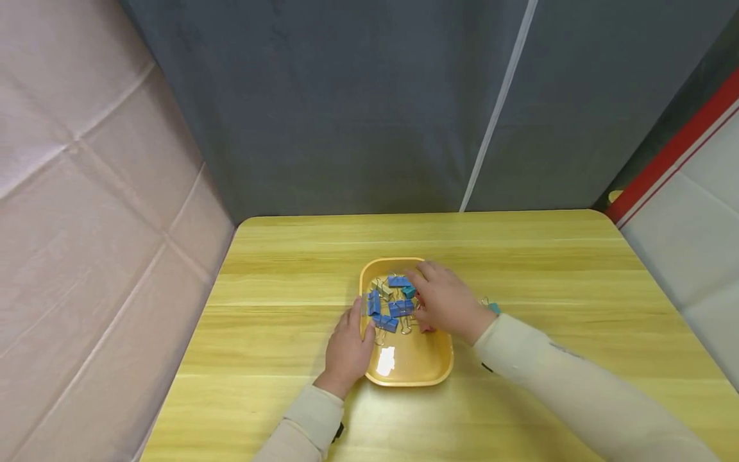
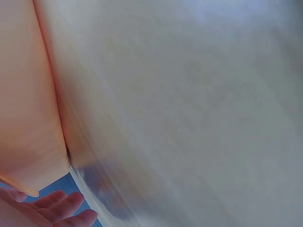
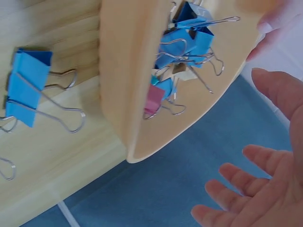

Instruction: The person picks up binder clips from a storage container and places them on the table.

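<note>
My left hand (image 1: 349, 350) holds the left rim of a yellow-orange plastic tray (image 1: 408, 384), thumb at the rim and fingers along the outer side. In the left wrist view those fingers (image 2: 66, 208) reach past the tray's edge. Over the tray's right side, my right hand (image 1: 453, 305) has its fingers and thumb spread apart above the clips. From the right wrist view, nothing shows between that hand's fingers (image 3: 232, 201). Blue binder clips (image 1: 385, 322), a cream one (image 1: 382, 289), a teal one (image 1: 408, 292) and a red one (image 1: 426, 328) lie jumbled inside.
On the wood-grain table (image 1: 277, 321), right of the tray, lies a binder clip (image 3: 28, 85), mostly hidden behind the right wrist in the head view. Part of another clip's wire handle (image 3: 7, 168) shows nearby. A dark grey curtain (image 1: 346, 115) hangs behind the table.
</note>
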`<move>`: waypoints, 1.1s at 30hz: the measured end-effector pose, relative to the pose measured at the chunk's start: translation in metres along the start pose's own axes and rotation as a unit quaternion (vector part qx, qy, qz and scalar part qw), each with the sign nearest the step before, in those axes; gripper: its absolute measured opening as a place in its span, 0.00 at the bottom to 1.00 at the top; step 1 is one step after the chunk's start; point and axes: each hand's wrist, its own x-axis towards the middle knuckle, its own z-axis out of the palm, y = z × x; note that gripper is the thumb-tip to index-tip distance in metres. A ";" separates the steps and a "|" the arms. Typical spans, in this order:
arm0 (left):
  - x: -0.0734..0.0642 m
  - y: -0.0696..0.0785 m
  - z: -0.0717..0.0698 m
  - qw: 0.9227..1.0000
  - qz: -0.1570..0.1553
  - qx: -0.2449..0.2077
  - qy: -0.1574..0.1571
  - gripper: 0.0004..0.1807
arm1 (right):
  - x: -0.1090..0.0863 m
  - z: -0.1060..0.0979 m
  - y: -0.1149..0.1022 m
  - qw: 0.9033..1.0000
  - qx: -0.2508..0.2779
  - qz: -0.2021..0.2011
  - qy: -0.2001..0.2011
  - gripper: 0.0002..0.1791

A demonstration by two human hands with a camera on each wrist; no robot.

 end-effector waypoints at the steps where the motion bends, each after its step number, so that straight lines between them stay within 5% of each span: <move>1: 0.000 0.000 0.000 1.000 0.000 -0.001 0.001 0.33 | 0.001 0.000 -0.002 1.000 -0.001 -0.001 -0.005 0.40; 10: 0.000 0.000 0.003 1.000 0.003 -0.001 0.004 0.33 | 0.013 -0.003 -0.014 0.999 0.005 -0.042 -0.016 0.39; 17: -0.001 0.002 0.005 1.000 0.005 0.001 0.002 0.34 | 0.021 0.001 -0.019 0.997 0.007 -0.033 -0.066 0.39; 33: -0.002 0.010 0.011 1.000 0.020 0.002 0.001 0.37 | 0.031 0.017 -0.025 0.994 0.005 -0.051 -0.101 0.35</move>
